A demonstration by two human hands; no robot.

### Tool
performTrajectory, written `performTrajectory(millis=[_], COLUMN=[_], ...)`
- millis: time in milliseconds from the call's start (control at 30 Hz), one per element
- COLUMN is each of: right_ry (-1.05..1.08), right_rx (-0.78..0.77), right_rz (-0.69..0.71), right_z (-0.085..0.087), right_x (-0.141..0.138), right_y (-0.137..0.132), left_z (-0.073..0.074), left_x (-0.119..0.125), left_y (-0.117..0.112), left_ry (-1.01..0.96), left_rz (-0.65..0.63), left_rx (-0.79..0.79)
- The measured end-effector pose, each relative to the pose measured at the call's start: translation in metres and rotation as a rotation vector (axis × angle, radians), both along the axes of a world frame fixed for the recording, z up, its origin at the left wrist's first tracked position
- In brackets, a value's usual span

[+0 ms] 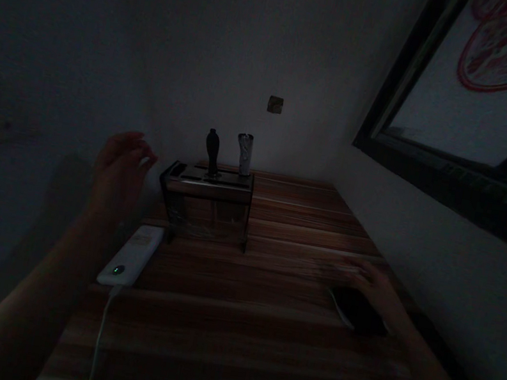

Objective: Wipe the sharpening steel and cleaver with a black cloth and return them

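Observation:
The room is dark. My left hand (118, 170) hangs in the air to the left of a knife block (206, 198), fingers loosely curled and apart, holding nothing. My right hand (371, 284) rests on the wooden table (257, 340) at the right, beside or on a flat dark object (357, 311); its fingers are smeared and dim. Two handles stick up from the block: a black one (212, 151) and a pale one (244, 153).
A white power bank (132, 255) with a small green light lies near the table's left edge, a cable (100, 333) running off toward me. A wall stands behind. A dark-framed window (480, 111) with a red design fills the upper right.

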State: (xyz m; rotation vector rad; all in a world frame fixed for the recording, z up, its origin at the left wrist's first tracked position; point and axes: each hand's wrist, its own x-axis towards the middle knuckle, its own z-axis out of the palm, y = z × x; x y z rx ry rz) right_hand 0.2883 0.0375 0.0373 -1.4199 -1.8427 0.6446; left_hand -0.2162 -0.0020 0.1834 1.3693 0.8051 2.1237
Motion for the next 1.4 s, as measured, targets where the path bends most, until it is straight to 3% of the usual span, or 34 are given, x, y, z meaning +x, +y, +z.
performTrajectory(millis=[100, 200, 267, 367, 467, 533, 633, 733, 867, 1033, 1167, 1267, 1400], right_ry=[-0.134, -0.261, -0.336, -0.437, -0.51, -0.539, -0.551, -0.548, -0.45, -0.115, 0.093, 0.143, 0.167], right_rx=[0.033, 0.092, 0.13, 0.143, 0.13, 0.142, 0.188, 0.192, 0.167, 0.032, -0.051, -0.077, -0.115], right_rz=[-0.057, -0.072, -0.051, -0.062, -0.126, -0.139, -0.149, -0.165, -0.147, -0.136, -0.052, 0.016, 0.134], right_z=[-0.008, -0.017, -0.023, -0.031, -0.037, -0.041, -0.046, -0.048, -0.043, -0.029, -0.021, -0.017, -0.014], right_x=[0.039, 0.053, 0.052, 0.048, 0.046, 0.046, 0.048, 0.05, 0.047, 0.03, 0.005, -0.024, -0.074], right_y=[-0.006, -0.012, -0.017, -0.024, -0.031, -0.035, -0.038, -0.039, -0.046, -0.06, -0.067, -0.066, -0.057], left_z=[0.01, 0.003, -0.014, -0.059, -0.11, -0.138, -0.163, -0.175, -0.18, -0.177, -0.171, -0.166, -0.156], left_x=[0.049, 0.109, 0.152, 0.217, 0.272, 0.3, 0.33, 0.351, 0.362, 0.344, 0.309, 0.273, 0.214], left_y=[-0.012, -0.02, -0.021, -0.015, -0.006, 0.001, 0.011, 0.017, 0.016, 0.011, 0.009, 0.005, -0.001], left_ry=[0.112, 0.272, 0.441, 0.62, 0.732, 0.84, 1.073, 1.161, 1.165, 1.034, 0.883, 0.649, 0.577], left_rz=[-0.121, -0.329, -0.527, -0.738, -0.769, -0.718, -0.506, -0.416, -0.362, -0.429, -0.515, -0.606, -0.538], left_rx=[0.026, -0.053, -0.209, -0.382, -0.436, -0.445, -0.424, -0.486, -0.543, -0.539, -0.579, -0.62, -0.604])
